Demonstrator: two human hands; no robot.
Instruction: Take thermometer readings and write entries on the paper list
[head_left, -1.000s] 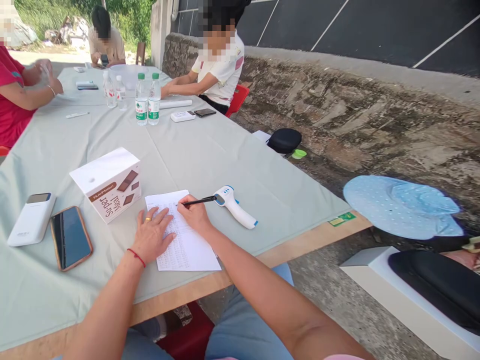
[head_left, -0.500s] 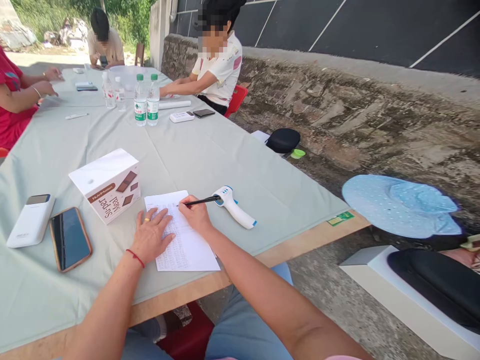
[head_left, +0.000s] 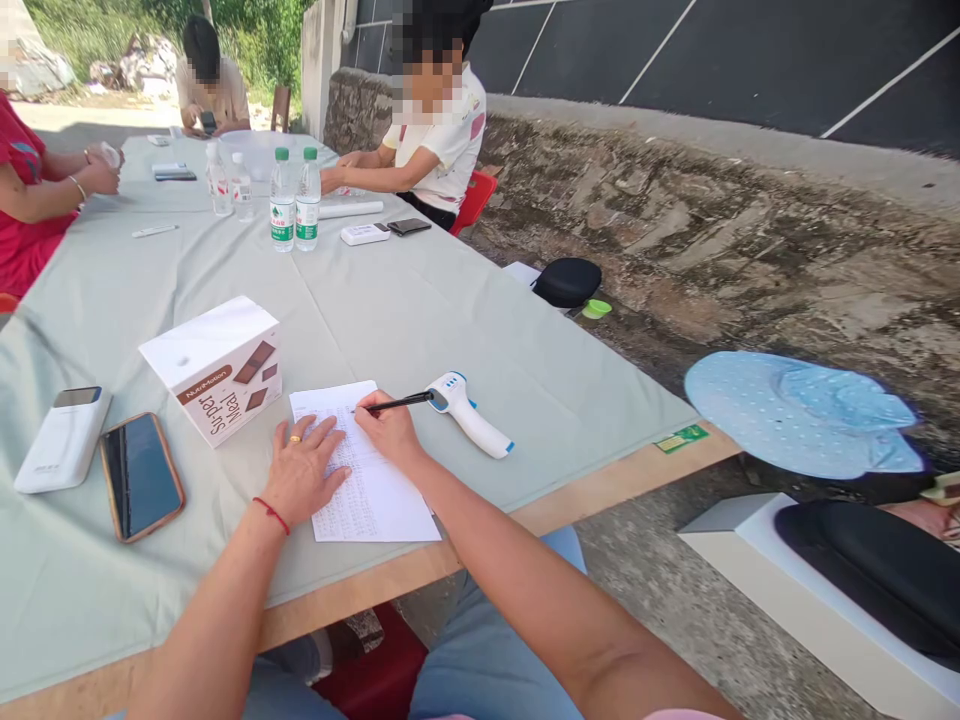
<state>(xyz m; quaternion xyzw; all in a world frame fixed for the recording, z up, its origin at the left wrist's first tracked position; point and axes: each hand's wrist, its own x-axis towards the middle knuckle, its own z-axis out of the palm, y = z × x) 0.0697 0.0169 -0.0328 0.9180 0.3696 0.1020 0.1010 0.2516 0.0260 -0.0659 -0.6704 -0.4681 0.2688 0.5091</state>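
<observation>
My left hand (head_left: 307,468) lies flat with fingers spread on the left side of a sheet of paper (head_left: 397,508) covered partly in handwriting. A black pen (head_left: 405,403) is gripped in my right hand (head_left: 388,432), its tip at the upper part of the sheet. Just right of the pen's far end lies a white infrared thermometer (head_left: 471,415). Beyond my left hand stands a white and brown box (head_left: 217,370) printed "Super Meal". Further left are a phone in a brown case (head_left: 142,478) and a white power bank (head_left: 63,440).
Several water bottles (head_left: 282,205) stand mid-table beside a translucent basin (head_left: 262,160). Three people sit around the far part of the cloth-covered table (head_left: 465,330). A blue dotted hat (head_left: 787,410) is off the right edge, above a white box (head_left: 727,530).
My hands stay almost where they were, the pen's rear end shifting slightly. The person in red at left has brought both hands together around something whitish.
</observation>
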